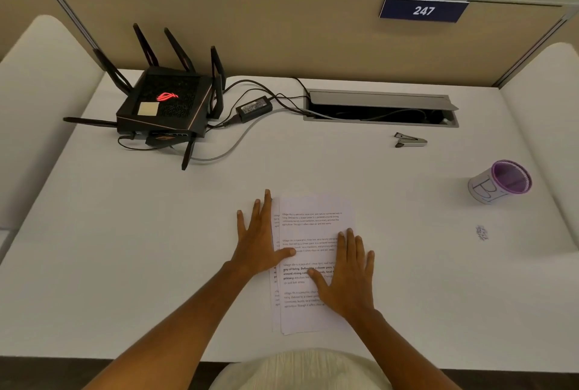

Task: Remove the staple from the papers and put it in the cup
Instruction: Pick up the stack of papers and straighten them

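A small stack of printed papers (308, 233) lies on the white desk in front of me. My left hand (258, 237) rests flat on the stack's left edge, fingers spread, thumb on the page. On the right half of the papers my right hand (347, 273) lies flat and holds nothing. The staple itself is too small to make out. A staple remover (409, 140) sits further back to the right, beyond both hands. At the far right stands a purple-rimmed cup (499, 182) wrapped in white paper.
A black router (166, 104) with antennas, its power brick (253, 109) and cables occupy the back left. An open cable slot (380, 107) is set in the desk at the back. A small ink scribble (482, 233) marks the desk on the right.
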The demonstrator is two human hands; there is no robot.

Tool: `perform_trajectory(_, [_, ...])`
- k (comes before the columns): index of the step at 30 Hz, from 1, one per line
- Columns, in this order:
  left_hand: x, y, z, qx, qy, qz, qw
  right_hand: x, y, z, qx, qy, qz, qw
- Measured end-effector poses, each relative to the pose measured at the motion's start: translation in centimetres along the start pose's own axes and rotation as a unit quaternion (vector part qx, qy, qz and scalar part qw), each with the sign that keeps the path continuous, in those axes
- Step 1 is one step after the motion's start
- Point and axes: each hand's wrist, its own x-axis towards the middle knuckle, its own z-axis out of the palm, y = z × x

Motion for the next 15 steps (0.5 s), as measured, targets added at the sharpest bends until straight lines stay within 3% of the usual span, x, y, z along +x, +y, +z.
perform_trajectory(8, [-1.1,1.7,0.3,-0.119,0.066,-0.053,0.989,-0.1,0.1,0.1,-0.002,-0.002,0.006,1.000])
perform_trajectory(12, [-2.8,2.5,1.2,-0.218,0.119,-0.105,0.963,-0.1,0.1,0.1,0.005,0.004,0.003,1.000])
perform_trajectory(15, [-4.4,3.7,1.6,-0.317,0.115,-0.133,0.932,-0.1,0.1,0.2,0.011,-0.001,0.007,1.000])
